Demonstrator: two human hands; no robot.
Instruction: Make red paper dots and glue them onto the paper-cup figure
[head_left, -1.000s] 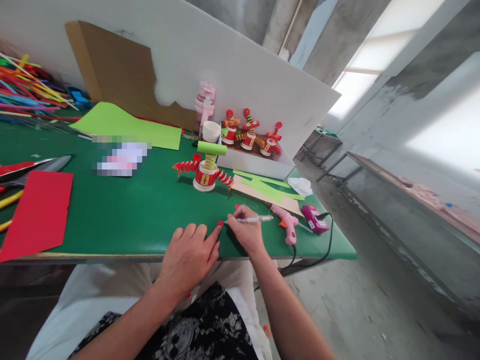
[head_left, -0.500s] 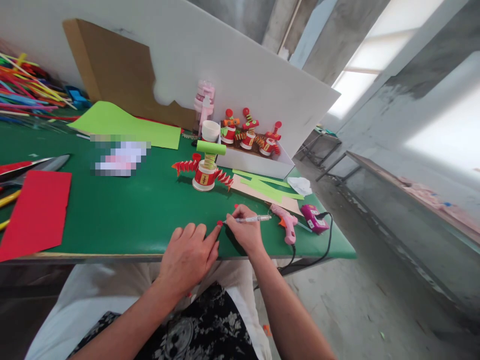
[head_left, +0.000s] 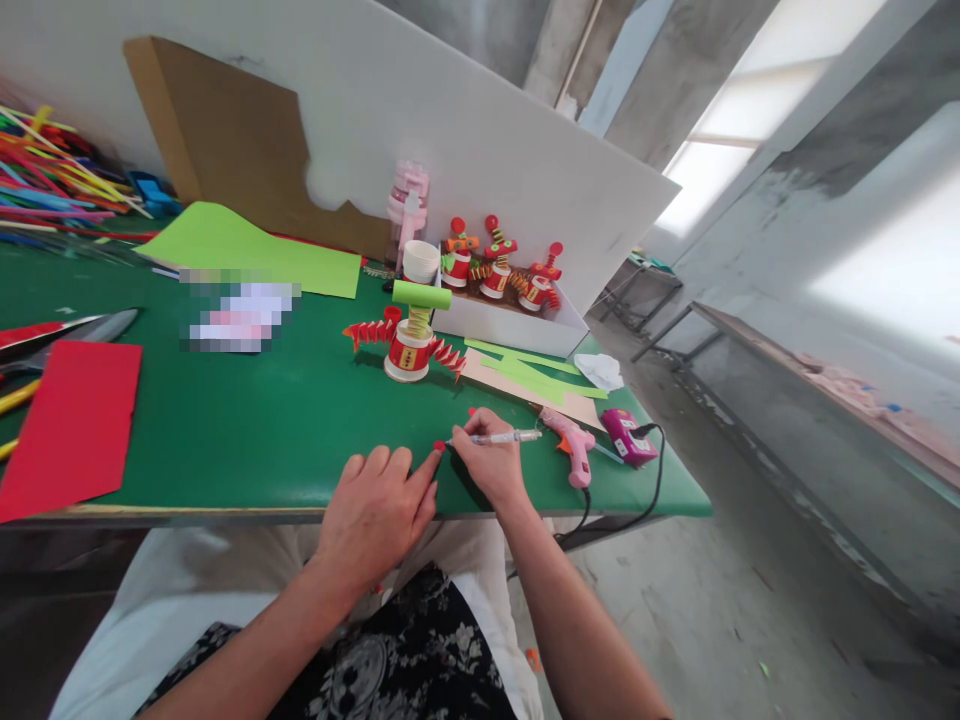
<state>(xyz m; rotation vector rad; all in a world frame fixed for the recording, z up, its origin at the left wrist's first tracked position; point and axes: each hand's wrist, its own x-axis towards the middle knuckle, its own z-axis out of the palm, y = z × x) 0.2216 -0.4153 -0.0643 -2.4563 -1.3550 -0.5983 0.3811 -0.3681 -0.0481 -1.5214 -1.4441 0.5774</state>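
My right hand [head_left: 491, 462] grips a clear-barrelled pen [head_left: 506, 437] low on the table. The pen's tip touches or nearly touches a small red piece [head_left: 439, 447], which looks like paper. My left hand [head_left: 382, 500] lies on the table edge, its index finger stretched out and pressing on that piece; the other fingers are bent loosely and grasp nothing. Another red bit [head_left: 472, 411] shows just beyond my right fingers, mostly hidden. Farther back stands a paper-cup figure [head_left: 409, 350] with folded red paper arms and a green paper roll on top.
Several similar figures fill a white box [head_left: 510, 330] behind. A pink glue gun [head_left: 571, 445] and a purple power block [head_left: 630, 438] with cable lie right. Green paper strips [head_left: 525, 375], red paper [head_left: 79, 425], scissors [head_left: 97, 328], a green sheet [head_left: 255, 250] and pipe cleaners [head_left: 52, 175] surround.
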